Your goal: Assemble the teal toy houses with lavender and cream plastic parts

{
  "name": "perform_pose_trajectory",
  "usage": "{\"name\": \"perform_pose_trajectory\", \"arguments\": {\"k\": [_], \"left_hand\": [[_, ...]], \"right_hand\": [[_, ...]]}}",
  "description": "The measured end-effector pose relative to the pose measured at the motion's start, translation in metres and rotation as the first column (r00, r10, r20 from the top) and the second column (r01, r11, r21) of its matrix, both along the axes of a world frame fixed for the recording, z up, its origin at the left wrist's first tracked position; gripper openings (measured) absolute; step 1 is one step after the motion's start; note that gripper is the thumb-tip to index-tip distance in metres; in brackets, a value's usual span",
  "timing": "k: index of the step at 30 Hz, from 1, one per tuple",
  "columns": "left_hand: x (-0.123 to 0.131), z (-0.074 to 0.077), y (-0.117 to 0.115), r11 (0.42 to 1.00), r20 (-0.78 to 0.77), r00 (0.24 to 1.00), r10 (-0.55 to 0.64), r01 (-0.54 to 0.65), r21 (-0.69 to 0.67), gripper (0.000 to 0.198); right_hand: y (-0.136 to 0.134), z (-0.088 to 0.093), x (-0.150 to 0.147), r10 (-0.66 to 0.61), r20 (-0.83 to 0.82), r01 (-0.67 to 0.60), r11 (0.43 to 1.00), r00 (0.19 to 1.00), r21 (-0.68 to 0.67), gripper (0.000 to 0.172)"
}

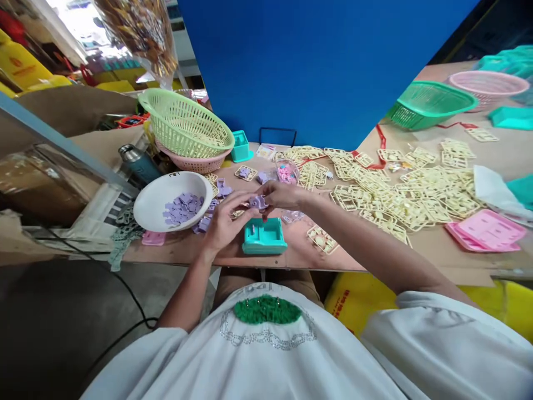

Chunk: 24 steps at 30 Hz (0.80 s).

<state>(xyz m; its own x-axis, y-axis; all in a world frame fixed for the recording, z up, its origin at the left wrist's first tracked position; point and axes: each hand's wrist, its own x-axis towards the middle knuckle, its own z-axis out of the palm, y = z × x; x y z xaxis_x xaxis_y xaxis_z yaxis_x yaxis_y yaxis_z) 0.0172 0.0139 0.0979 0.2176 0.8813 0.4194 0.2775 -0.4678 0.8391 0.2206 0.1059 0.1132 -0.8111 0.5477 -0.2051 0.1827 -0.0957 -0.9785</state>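
My left hand (pixel 225 222) and my right hand (pixel 281 194) meet above the table edge, both pinched on a small lilac plastic piece (pixel 258 202). Just below the piece sits a teal plastic box (pixel 264 236) with a small dark part inside. Left of my hands stands a white bowl (pixel 172 200) holding several lilac pieces, with more lilac pieces (pixel 206 222) loose beside it. A clear bag of pink parts (pixel 286 173) lies just behind my right hand.
Cream plastic frames (pixel 395 194) cover the table to the right. A light green basket (pixel 187 125) sits on a pink one at the back left, near a small teal box (pixel 240 147). Pink trays (pixel 487 230) lie right; a green basket (pixel 433 103) stands far right.
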Motion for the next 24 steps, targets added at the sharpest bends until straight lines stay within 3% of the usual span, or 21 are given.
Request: {"name": "perform_pose_trajectory", "arguments": {"k": [1, 3, 4, 6, 9, 11, 12, 14, 17, 20, 24], "left_hand": [[0.004, -0.001, -0.002, 0.998, 0.083, 0.996, 0.02, -0.016, -0.059, 0.031], [0.012, -0.005, -0.008, 0.981, 0.265, 0.956, 0.121, -0.074, -0.181, 0.034], [0.015, -0.008, -0.011, 0.966, 0.344, 0.922, 0.178, -0.097, -0.241, 0.038], [0.019, -0.013, -0.016, 0.934, 0.463, 0.847, 0.261, -0.101, -0.343, 0.044], [0.02, -0.015, -0.02, 0.897, 0.565, 0.776, 0.28, -0.002, -0.441, 0.05], [0.018, -0.012, -0.023, 0.875, 0.61, 0.747, 0.266, 0.079, -0.478, 0.051], [0.017, -0.01, -0.025, 0.865, 0.627, 0.733, 0.264, 0.108, -0.491, 0.05], [0.014, -0.006, -0.029, 0.851, 0.652, 0.711, 0.264, 0.147, -0.505, 0.048], [0.011, -0.005, -0.035, 0.852, 0.663, 0.7, 0.264, 0.153, -0.5, 0.044], [0.011, -0.006, -0.039, 0.88, 0.65, 0.706, 0.282, 0.079, -0.467, 0.043], [0.005, -0.009, -0.045, 0.909, 0.584, 0.777, 0.233, 0.039, -0.415, 0.037]], "right_hand": [[-0.007, 0.0, 0.005, -0.061, -0.043, 0.057, 0.995, 0.997, -0.083, 0.038], [-0.02, 0.0, 0.012, -0.231, -0.101, 0.221, 0.969, 0.968, -0.107, 0.044], [-0.028, 0.0, 0.014, -0.319, -0.143, 0.316, 0.948, 0.937, -0.048, 0.046], [-0.047, -0.001, 0.015, -0.416, -0.254, 0.468, 0.862, 0.873, 0.195, 0.048], [-0.077, -0.007, 0.009, -0.368, -0.36, 0.514, 0.59, 0.857, 0.623, 0.039], [-0.089, -0.014, 0.004, -0.372, -0.39, 0.526, 0.411, 0.842, 0.744, 0.03], [-0.093, -0.018, 0.001, -0.39, -0.407, 0.544, 0.361, 0.826, 0.758, 0.028], [-0.094, -0.025, -0.002, -0.423, -0.426, 0.577, 0.344, 0.8, 0.741, 0.027], [-0.094, -0.032, -0.006, -0.43, -0.432, 0.599, 0.416, 0.793, 0.685, 0.028], [-0.095, -0.032, -0.009, -0.431, -0.432, 0.606, 0.471, 0.792, 0.641, 0.03], [-0.096, -0.027, -0.007, -0.444, -0.458, 0.63, 0.422, 0.77, 0.652, 0.033]]}}
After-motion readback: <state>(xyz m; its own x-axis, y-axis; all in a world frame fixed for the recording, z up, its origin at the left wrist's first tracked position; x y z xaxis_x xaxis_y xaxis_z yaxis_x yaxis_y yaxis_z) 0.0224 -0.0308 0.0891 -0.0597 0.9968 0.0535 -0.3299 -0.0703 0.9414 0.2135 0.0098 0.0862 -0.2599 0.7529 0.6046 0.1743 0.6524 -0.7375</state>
